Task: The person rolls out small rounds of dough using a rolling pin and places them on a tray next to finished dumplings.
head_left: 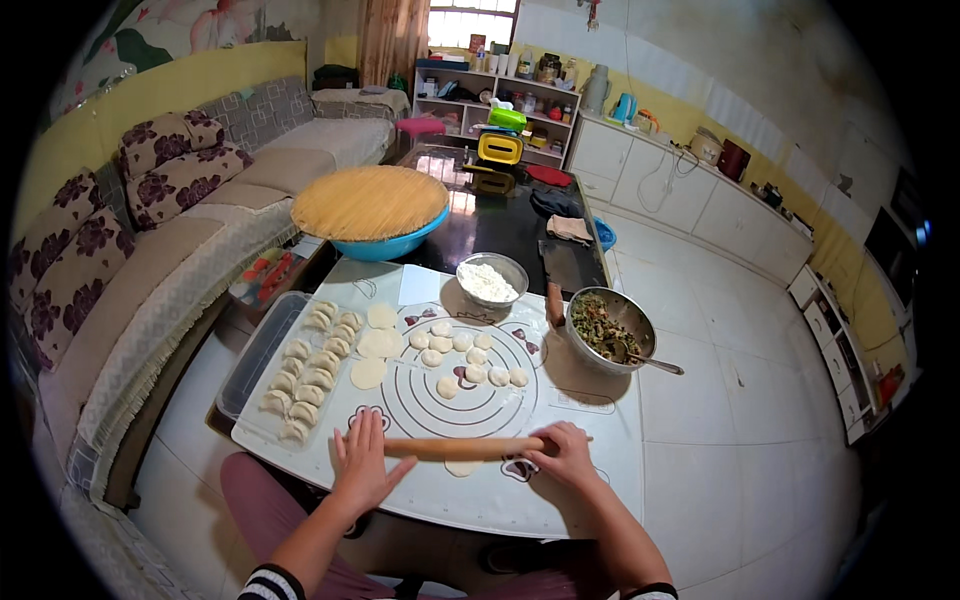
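Note:
A wooden rolling pin [455,449] lies crosswise near the front of the white printed pastry mat [600,470]. Flat over its left end rests my left hand [362,468], fingers stretched forward and thumb apart. My right hand [565,455] curls around the other end. Under the pin's middle, a piece of dough [463,467] shows partly at the near side. Several small dough rounds [447,387] are scattered beyond the pin. Three flat wrappers [380,344] sit left of them, beside a clear tray with rows of folded dumplings [318,377].
A bowl of flour [488,283] stands at the mat's far edge. To its right are a cleaver [556,300] and a metal bowl of chopped filling [608,325] with a spoon. A round woven lid [370,200] covers a blue basin [385,245]. The sofa [230,225] runs along the left.

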`<state>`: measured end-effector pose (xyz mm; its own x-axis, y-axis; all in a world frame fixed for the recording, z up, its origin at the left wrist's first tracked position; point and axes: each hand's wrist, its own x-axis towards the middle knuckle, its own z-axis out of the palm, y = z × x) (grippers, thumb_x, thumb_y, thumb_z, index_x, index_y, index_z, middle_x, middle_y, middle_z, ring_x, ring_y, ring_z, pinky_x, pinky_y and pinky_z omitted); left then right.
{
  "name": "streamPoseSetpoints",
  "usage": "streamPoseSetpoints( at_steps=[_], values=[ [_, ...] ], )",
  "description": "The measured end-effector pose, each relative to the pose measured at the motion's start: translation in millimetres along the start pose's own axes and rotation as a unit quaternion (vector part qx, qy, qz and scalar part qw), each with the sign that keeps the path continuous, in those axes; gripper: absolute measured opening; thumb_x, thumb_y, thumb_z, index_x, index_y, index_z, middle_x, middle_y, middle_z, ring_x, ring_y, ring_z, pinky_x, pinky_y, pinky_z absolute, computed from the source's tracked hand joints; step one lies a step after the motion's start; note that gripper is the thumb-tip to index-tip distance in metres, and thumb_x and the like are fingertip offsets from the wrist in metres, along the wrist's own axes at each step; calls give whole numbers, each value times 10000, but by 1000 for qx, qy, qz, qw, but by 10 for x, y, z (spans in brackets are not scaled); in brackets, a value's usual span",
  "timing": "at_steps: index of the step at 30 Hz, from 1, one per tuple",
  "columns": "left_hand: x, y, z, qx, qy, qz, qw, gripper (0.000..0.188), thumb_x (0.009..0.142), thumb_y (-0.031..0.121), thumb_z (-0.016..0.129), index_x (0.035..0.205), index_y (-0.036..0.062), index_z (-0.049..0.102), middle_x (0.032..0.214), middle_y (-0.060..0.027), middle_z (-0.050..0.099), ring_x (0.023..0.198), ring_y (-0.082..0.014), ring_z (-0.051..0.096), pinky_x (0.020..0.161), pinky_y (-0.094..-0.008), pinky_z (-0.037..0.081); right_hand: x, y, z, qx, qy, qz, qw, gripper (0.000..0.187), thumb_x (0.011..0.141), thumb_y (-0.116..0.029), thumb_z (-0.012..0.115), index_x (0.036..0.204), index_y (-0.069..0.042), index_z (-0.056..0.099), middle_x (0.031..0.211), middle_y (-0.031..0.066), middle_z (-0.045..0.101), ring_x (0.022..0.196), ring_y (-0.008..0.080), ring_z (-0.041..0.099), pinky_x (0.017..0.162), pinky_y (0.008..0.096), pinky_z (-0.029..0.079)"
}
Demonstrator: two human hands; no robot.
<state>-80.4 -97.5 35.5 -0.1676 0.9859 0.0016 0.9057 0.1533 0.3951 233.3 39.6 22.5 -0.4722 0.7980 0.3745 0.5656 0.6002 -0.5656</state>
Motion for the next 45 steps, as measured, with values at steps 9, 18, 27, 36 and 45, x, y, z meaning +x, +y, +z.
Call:
streamPoseSetpoints(
  at_steps=[9,18,27,36,45],
  values=[
    [111,-19,16,4,9,-4,1000,964,851,610,481,1442,-52,105,1519,-215,98,1414,-329,77,1100,-571,11,44,-100,60,13,11,26,1000,301,674,-344,756,851,-109,692,809,48,628,796,248,574,725,370,417],
    [19,-160,31,5,4,33,999,959,842,585,516,1436,-59,128,1508,-227,139,1416,-323,93,1114,-535,34,-61,-141,5,0,12,-10,1000,311,664,-316,764,882,-109,687,812,52,638,779,248,591,710,361,447],
    [-230,-264,0,6,-32,95,995,978,833,589,525,1450,-36,92,1511,-218,124,1414,-322,105,1106,-550,30,-283,-225,-92,-14,9,-5,1000,297,669,-323,752,889,-134,689,839,26,634,831,231,580,753,360,411],
    [-80,-239,-113,12,-34,118,992,921,844,571,517,1451,-9,138,1507,-203,161,1411,-323,122,1113,-539,32,-344,-25,-16,13,20,2,1000,300,655,-301,758,898,-133,700,840,54,646,818,247,598,739,380,440],
    [270,-247,-118,-1,-11,104,995,881,849,523,543,1438,-19,174,1494,-198,207,1397,-318,168,1120,-518,37,-79,-120,56,11,25,15,1000,309,662,-299,754,900,-112,690,832,60,636,808,251,587,716,376,433]
  ],
)
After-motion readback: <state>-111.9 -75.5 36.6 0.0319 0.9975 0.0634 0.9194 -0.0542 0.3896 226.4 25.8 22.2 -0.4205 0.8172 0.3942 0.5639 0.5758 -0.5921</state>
